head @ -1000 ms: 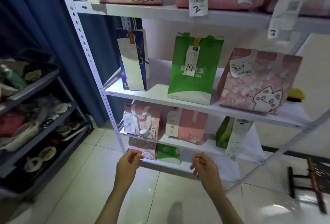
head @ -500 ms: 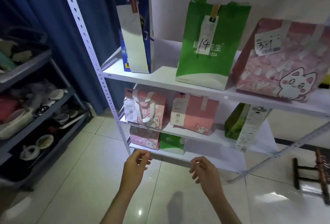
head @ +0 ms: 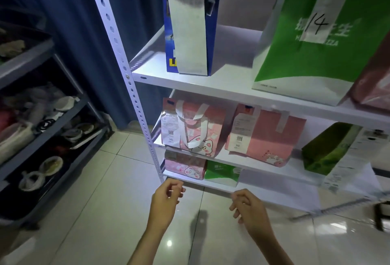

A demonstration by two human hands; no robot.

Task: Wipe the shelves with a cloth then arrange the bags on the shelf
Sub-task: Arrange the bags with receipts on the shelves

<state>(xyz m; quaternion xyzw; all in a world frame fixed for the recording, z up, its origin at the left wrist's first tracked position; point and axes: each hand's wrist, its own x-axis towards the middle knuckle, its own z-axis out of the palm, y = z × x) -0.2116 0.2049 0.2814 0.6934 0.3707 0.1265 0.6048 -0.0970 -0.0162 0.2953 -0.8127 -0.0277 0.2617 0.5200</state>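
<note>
A white metal shelf unit [head: 190,81] stands in front of me. Its upper board carries a blue bag [head: 190,21] and a green bag marked 14 [head: 316,38]. The board below holds two pink cat bags [head: 190,127] [head: 266,135] and a dark green bag [head: 325,148]. On the lowest board [head: 274,193] sit a small pink bag [head: 185,167] and a small green bag [head: 221,171]. My left hand [head: 166,199] and my right hand [head: 249,207] hover over the floor just before the lowest board, fingers loosely curled, holding nothing. No cloth is in view.
A dark trolley rack [head: 42,133] with dishes and clutter stands at the left. Blue curtain [head: 69,32] hangs behind it. The floor [head: 95,212] is glossy white tile. A dark object [head: 382,216] lies on the floor at the far right.
The view has moved closer and lower toward the shelves. Both hands stay low in front of the bottom board, fingers curled as before.
</note>
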